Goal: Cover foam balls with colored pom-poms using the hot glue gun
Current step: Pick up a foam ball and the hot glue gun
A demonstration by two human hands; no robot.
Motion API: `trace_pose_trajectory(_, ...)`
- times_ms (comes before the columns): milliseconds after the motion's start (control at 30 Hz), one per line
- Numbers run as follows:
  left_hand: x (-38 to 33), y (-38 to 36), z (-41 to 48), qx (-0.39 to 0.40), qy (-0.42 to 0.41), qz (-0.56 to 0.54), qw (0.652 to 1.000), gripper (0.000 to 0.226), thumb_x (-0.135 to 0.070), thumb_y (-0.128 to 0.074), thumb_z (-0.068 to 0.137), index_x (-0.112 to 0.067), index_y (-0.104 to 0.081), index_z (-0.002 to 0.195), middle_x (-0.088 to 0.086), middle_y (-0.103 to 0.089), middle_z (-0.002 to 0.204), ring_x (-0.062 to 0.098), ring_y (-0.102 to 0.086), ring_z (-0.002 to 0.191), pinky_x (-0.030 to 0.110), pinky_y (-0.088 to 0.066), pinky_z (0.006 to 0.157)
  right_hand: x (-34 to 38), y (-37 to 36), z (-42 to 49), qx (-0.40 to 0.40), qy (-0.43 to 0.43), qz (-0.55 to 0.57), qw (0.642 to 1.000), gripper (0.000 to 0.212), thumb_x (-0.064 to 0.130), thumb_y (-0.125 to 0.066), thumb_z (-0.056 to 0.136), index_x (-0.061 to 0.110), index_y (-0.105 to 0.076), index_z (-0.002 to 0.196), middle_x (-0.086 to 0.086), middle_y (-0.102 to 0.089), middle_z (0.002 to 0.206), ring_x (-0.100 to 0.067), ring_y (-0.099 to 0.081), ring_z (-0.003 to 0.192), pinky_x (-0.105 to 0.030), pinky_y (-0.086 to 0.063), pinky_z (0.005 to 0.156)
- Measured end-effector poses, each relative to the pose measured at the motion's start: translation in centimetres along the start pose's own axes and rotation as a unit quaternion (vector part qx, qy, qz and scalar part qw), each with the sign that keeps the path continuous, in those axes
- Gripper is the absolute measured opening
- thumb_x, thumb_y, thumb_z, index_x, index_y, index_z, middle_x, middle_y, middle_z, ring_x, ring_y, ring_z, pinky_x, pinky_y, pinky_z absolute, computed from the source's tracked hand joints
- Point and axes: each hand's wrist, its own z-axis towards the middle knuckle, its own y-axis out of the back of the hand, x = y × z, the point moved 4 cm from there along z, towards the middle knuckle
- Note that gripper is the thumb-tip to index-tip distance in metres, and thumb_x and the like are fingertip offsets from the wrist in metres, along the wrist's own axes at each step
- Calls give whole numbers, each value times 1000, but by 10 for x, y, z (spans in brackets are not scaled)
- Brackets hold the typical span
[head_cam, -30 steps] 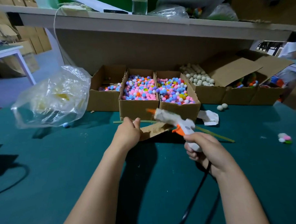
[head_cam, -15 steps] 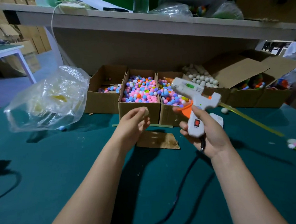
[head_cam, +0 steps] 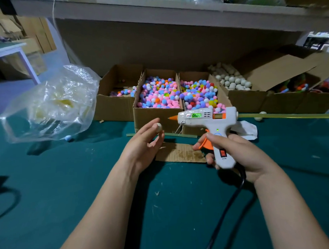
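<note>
At centre frame, over the green table (head_cam: 68, 183), I see the left hand (head_cam: 142, 142) pinching a bare foam ball (head_cam: 157, 127) at thumb and fingertip, other fingers loose; just right of it, the right hand (head_cam: 235, 151) grips the white hot glue gun (head_cam: 210, 121), orange nozzle aimed at the ball, not touching; cardboard boxes (head_cam: 152, 115) of pom-poms (head_cam: 159, 94) sit behind; a clear plastic bag (head_cam: 53, 104) lies at left.

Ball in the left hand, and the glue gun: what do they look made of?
Ball: off-white, matte and slightly rough, so probably foam; it is pinched by the left hand. Glue gun: glossy white moulded plastic with orange trim, judging by the sheen along its barrel; the right hand grips its handle.
</note>
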Motion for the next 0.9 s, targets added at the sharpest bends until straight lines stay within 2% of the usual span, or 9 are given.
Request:
trace_pose_trajectory(100, 1, 2, 1, -8, 1, -8, 1000, 15, -3, -63, 91, -8, -77, 94, 13, -68, 109, 16, -68, 89, 20, -58, 70, 2, 0, -1, 3, -1, -10, 1000, 34, 30, -56, 90, 0, -65, 102, -1, -71, 69, -11, -57, 49, -20, -44, 41)
trace_pose_trajectory(200, 1, 2, 1, -18, 3, -34, 999, 14, -1, -66, 88, 0, -73, 101, 20, -68, 110, 20, -73, 84, 20, -58, 64, 0, 0, -1, 0, -4, -31, 1000, 32, 30, -55, 93, 0, -67, 98, 2, -69, 62, -7, -55, 47, -16, -43, 42)
trace_pose_trajectory(300, 1, 1, 0, -11, 7, -46, 999, 18, 1, -65, 88, 4, -69, 105, 24, -70, 105, 24, -74, 85, 19, -57, 58, -1, 0, 1, -3, 9, -49, 999, 34, 35, -56, 92, 4, -70, 93, -2, -74, 76, -8, -56, 54, -17, -46, 48)
trace_pose_trajectory(533, 3, 2, 3, -20, -1, -3, 1000, 9, -6, -63, 91, -1, -68, 97, 15, -75, 83, 19, -75, 76, 20, -56, 57, -3, 2, 7, -22, 17, -75, 997, 36, 45, -58, 89, 12, -72, 87, -5, -76, 89, -7, -60, 61, -21, -51, 58)
trace_pose_trajectory(900, 7, 0, 3, -20, -8, 2, 1000, 8, -4, -63, 92, -1, -69, 89, 16, -75, 82, 19, -74, 75, 20, -58, 60, -5, 2, 8, -36, 8, -106, 994, 44, 51, -56, 89, 11, -74, 86, -3, -76, 85, -6, -59, 59, -21, -50, 57)
